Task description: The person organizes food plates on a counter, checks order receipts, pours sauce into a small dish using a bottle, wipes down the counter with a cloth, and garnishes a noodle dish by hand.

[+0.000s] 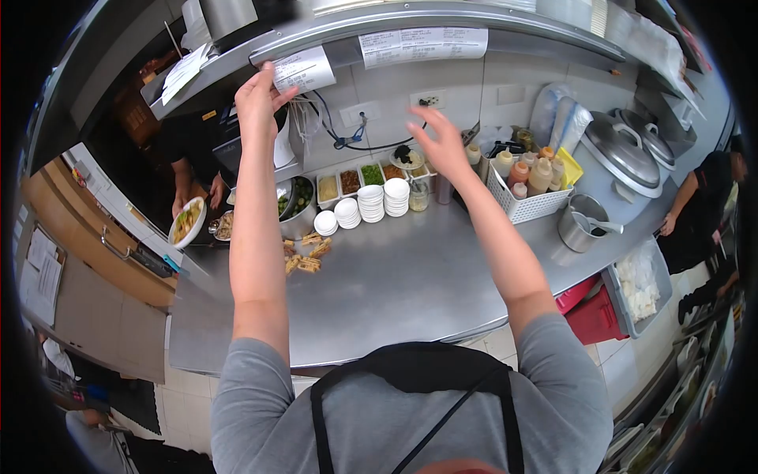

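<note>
My left hand (262,99) is raised to the shelf edge, its fingers pinching the left end of a printed paper slip (304,71). Further right along the same rail hangs a wider row of printed slips (424,46). My right hand (442,142) is lifted in front of the tiled wall, fingers apart and holding nothing. Below it, on the steel counter (379,292), are stacks of small white bowls (371,204) and a row of containers with chopped ingredients (350,182).
A white basket of sauce bottles (521,207), a metal pot with utensils (583,225) and large lidded pots (624,150) stand at the right. Fried pieces (306,257) lie on the counter. One person holds a plate of food (187,223) at left; another person stands at right.
</note>
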{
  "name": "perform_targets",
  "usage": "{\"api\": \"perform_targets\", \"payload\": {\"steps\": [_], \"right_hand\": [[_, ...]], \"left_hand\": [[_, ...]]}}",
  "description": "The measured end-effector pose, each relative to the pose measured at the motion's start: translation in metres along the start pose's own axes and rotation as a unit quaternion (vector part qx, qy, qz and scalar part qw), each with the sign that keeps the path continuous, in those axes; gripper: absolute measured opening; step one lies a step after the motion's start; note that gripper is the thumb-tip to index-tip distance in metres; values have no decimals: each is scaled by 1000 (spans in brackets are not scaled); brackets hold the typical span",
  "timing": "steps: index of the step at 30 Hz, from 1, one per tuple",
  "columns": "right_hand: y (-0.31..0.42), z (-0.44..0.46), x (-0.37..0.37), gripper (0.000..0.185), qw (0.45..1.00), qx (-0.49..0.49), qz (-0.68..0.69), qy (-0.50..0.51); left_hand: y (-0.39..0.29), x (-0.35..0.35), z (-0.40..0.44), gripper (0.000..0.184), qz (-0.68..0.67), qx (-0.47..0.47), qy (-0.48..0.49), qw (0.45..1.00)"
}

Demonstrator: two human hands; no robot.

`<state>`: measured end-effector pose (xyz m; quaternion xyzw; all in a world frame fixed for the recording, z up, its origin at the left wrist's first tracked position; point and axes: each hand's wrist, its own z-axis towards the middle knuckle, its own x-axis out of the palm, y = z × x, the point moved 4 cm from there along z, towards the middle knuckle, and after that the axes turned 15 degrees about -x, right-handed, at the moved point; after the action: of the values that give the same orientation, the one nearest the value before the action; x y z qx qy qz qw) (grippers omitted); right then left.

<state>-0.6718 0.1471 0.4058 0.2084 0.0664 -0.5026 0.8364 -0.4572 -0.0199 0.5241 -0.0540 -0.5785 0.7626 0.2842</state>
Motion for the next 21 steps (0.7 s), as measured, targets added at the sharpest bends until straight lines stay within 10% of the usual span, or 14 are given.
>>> {"api": "perform_targets", "payload": {"steps": [2,4,7,21], "right_hand": [[8,36,20,39,998,27,63,-11],[-7,54,40,44,846,216,453,-177],[3,72,45,36,736,244,590,-223],[40,61,93,23,729,324,570,-197]], "left_hand": [[-1,-2,-9,31,-14,-8,5,1000],[2,-11,-20,36,27,-20,-13,999],[18,-34,-35,33,66,-8,-4,998],[186,-141,-237,22,97,-331,22,938]]}}
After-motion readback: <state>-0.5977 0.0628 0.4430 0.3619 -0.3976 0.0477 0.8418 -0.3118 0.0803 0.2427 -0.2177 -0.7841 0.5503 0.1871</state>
